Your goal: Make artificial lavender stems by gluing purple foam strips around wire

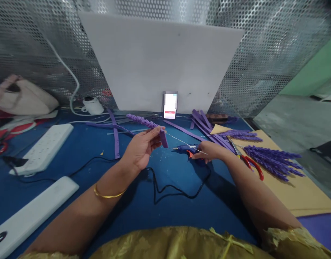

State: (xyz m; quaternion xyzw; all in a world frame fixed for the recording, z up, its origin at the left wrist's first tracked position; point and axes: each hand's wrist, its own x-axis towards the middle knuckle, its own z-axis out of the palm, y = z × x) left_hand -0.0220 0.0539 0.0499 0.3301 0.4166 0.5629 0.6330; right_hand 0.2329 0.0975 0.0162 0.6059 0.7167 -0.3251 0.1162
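Note:
My left hand (143, 145) pinches a purple craft lavender stem (142, 121) near its lower end. A loose tail of purple foam strip (163, 138) hangs from the fingers, and a thin pale wire (178, 139) runs out from the stem to the right. With my right hand (207, 151) I grip a blue hot glue gun (183, 148) with an orange trigger. Its nozzle points left, below and apart from the hanging strip. From the gun a black cord (191, 196) curves over the blue table (165, 216).
Purple strips (201, 120) lie at the back right, near red-handled scissors (254, 166) and finished lavender stems (273, 158). A lit phone (170, 105) leans on a white board (162, 61). White power strips (46, 147), a glue-pot-like white container (93, 105) and a bag (25, 94) stand left.

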